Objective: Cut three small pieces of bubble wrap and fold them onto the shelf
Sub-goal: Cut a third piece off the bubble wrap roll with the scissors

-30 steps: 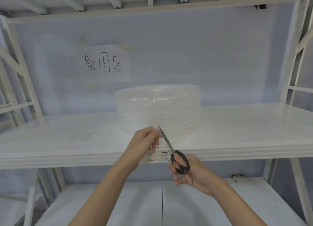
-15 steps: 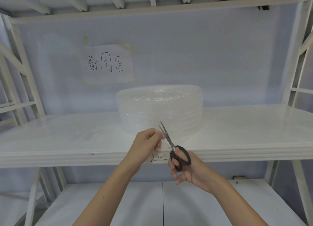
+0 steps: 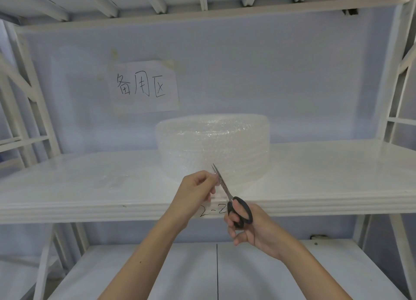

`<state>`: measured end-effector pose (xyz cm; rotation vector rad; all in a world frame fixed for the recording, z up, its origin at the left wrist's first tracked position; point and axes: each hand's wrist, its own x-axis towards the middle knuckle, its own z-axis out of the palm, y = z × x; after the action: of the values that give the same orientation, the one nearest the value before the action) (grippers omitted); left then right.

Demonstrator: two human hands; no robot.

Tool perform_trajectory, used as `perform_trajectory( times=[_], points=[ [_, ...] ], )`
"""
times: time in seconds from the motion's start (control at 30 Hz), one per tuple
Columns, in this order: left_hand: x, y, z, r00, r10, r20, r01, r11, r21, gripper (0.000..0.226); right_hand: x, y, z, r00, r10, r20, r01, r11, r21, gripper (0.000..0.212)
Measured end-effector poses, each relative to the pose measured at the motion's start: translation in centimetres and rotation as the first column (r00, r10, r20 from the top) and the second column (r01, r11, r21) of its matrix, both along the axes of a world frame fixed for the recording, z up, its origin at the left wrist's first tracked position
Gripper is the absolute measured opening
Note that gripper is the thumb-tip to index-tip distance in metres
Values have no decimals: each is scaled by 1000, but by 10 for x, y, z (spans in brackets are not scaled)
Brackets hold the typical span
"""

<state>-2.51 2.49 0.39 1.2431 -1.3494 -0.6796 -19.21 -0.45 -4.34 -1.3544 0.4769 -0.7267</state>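
A big roll of clear bubble wrap (image 3: 213, 144) stands on the white shelf (image 3: 326, 178). A loose end of the wrap hangs toward the shelf's front edge. My left hand (image 3: 195, 191) pinches that loose end just in front of the roll. My right hand (image 3: 249, 227) grips black-handled scissors (image 3: 234, 200), fingers through the loops. The blades point up and left, close together, right beside my left fingertips. A faint clear piece of bubble wrap (image 3: 114, 182) lies flat on the shelf to the left.
A paper sign (image 3: 144, 86) with handwritten characters is taped on the back wall. The shelf's front lip carries a handwritten label (image 3: 211, 210). White rack posts (image 3: 391, 97) stand on both sides, and a lower shelf (image 3: 216, 272) lies below my arms.
The blades have closed further along the wrap's loose end. Both hands stay together at the shelf's front edge, drifting slightly right in the view.
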Motion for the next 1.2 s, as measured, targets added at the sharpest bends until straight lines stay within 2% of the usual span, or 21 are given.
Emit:
perform_trajectory(
  times=[0.53, 0.7, 0.83, 0.93, 1.07, 1.2],
  points=[
    [4, 0, -1, 994, -83, 70, 83, 997, 9, 31, 2, 0, 8, 1000, 25, -12, -25, 999, 21, 43],
    [5, 2, -1, 993, -95, 66, 94, 995, 18, 31, 6, 1, 12, 999, -17, -28, 16, 999, -30, 47],
    [4, 2, 0, 994, -89, 69, 88, 996, 20, 31, 5, 1, 12, 1000, -21, -21, 20, 998, -54, 41],
    [5, 2, 5, 996, -88, 30, 87, 996, 28, 31, 4, 1, 11, 1000, -25, -15, 24, 999, -46, 46],
    [7, 0, 10, 986, -56, -156, 60, 998, 27, 37, 5, 3, 12, 999, -35, -17, 34, 999, -41, 42],
    [4, -1, 9, 997, -21, -71, 18, 999, -43, 28, 6, 4, 13, 999, -44, -30, 43, 998, -49, 40]
  ],
)
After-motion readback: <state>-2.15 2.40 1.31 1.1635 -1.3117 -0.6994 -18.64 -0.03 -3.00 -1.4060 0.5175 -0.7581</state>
